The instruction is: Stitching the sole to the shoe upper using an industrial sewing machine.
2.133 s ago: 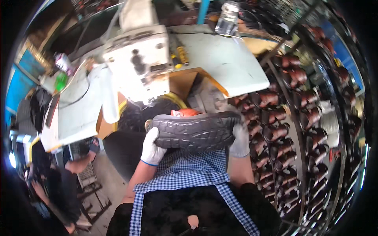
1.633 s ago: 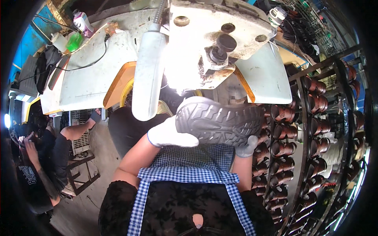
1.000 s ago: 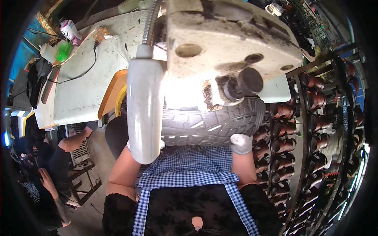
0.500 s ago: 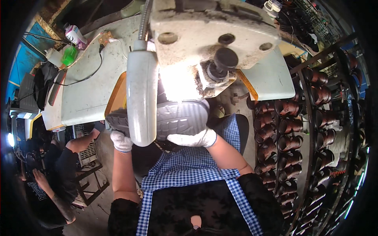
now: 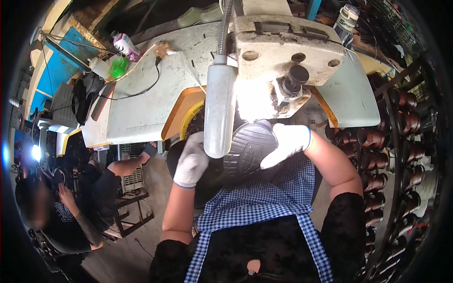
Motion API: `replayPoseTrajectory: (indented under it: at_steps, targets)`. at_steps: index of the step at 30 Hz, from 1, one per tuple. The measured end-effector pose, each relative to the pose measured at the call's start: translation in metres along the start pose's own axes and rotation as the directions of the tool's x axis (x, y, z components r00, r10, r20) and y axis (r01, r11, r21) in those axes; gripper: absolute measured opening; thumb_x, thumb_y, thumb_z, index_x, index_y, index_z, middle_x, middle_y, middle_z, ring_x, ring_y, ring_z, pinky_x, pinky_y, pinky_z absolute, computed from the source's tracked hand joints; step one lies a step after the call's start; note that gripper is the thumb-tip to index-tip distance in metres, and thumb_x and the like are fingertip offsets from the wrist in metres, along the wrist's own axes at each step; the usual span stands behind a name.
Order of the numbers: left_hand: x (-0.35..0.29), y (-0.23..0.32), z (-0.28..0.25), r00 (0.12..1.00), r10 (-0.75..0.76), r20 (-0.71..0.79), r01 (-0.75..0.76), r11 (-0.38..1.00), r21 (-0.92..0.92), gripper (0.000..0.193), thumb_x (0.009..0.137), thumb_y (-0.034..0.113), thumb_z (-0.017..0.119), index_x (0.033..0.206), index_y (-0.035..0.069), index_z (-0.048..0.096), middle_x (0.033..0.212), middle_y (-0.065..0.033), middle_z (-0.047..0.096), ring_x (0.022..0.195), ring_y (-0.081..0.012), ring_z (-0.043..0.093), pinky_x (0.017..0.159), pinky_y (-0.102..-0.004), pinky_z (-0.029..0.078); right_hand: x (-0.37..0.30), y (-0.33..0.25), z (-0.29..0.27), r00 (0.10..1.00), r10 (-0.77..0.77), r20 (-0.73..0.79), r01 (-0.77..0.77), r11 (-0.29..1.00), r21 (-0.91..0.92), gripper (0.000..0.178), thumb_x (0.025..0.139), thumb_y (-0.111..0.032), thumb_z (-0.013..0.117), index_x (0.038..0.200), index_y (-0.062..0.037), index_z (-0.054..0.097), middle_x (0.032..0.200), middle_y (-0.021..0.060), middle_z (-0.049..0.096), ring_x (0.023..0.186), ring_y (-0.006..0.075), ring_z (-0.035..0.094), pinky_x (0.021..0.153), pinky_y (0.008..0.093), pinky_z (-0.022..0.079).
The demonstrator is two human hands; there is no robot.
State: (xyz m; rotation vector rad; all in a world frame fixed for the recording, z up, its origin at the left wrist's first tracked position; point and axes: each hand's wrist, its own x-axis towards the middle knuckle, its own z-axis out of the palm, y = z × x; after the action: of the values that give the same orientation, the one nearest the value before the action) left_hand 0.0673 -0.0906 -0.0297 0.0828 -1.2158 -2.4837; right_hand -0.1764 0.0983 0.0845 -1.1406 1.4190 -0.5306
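A shoe with a dark ridged sole [image 5: 247,148] is turned sole-up under the head of a sewing machine [image 5: 283,52]. My right hand [image 5: 290,144], in a white glove, grips its right end, with the thumb lying across the sole. My left hand [image 5: 191,160], also gloved and slightly blurred, is bent beside the grey tube lamp [image 5: 219,113]. The lamp hides part of the shoe and the left fingertips, so I cannot tell whether that hand touches the shoe. Bright light falls on the machine just above the sole.
A pale worktable [image 5: 137,113] spreads left of the machine, with a cable, a green container [image 5: 118,67] and a purple-white bottle [image 5: 125,45]. Racks of brown shoes [image 5: 375,162] stand to the right. Another person [image 5: 71,212] sits at the far left.
The shoe has turned, its sole now angled upward under the machine head. My right hand has moved up to its far right end; my left hand has bent in beside the lamp. The view has shifted.
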Motion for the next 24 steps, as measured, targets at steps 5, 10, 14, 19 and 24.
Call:
replayPoseTrajectory:
  at_steps: [5,10,14,19,24]
  targets:
    - [0.017,-0.01,0.083,0.941,-0.062,-0.332,0.229,0.84,0.492,0.039,0.101,0.017,0.052,0.136,0.0,0.054,0.128,-0.0089,0.062,0.119,-0.0167,0.056,0.104,-0.0312,0.043,-0.009,0.012,-0.002,0.987,-0.042,-0.155,0.018,0.988,-0.155,0.08,0.071,-0.043,0.088,0.134,-0.0036,0.059,0.118,0.0145,0.071,0.109,0.0236,0.066,0.098,0.0358,0.051]
    - [0.02,-0.013,0.102,0.954,0.14,-0.266,0.071,0.755,0.652,0.038,0.102,0.019,0.05,0.135,0.0,0.054,0.126,-0.0104,0.062,0.117,-0.0183,0.058,0.105,-0.0328,0.043,0.038,0.066,0.107,0.15,-0.286,-0.946,0.497,0.85,-0.178,0.089,0.092,-0.059,0.063,0.147,0.0064,0.037,0.134,0.0211,0.057,0.124,0.0309,0.057,0.107,0.043,0.044]
    - [0.016,-0.024,0.097,0.935,0.149,-0.32,0.086,0.782,0.617,0.038,0.103,0.019,0.05,0.136,-0.001,0.052,0.126,-0.0108,0.062,0.116,-0.0187,0.058,0.105,-0.0339,0.044,0.06,0.104,0.16,-0.006,-0.157,-0.988,0.433,0.89,-0.144,0.071,0.095,-0.041,0.066,0.142,0.0068,0.042,0.128,0.0207,0.06,0.113,0.0292,0.061,0.098,0.0407,0.049]
    - [0.023,-0.027,0.084,0.936,-0.161,-0.313,0.119,0.982,-0.15,0.047,0.099,0.021,0.057,0.139,-0.002,0.048,0.124,-0.0136,0.062,0.116,-0.0216,0.059,0.104,-0.0356,0.045,0.018,0.109,0.128,0.171,-0.344,-0.923,0.427,0.871,-0.246,0.057,0.089,-0.021,0.076,0.131,0.0067,0.05,0.112,0.0192,0.067,0.091,0.0267,0.07,0.08,0.0355,0.056]
    - [0.036,0.009,0.084,0.981,-0.145,-0.127,0.182,0.91,0.372,0.055,0.093,0.014,0.067,0.141,-0.001,0.046,0.127,-0.0144,0.062,0.121,-0.0234,0.058,0.106,-0.0371,0.044,-0.01,0.059,0.077,0.308,-0.56,-0.769,0.19,0.829,-0.527,0.059,0.08,-0.022,0.084,0.126,0.0044,0.057,0.112,0.0209,0.065,0.098,0.0338,0.068,0.085,0.0418,0.055]
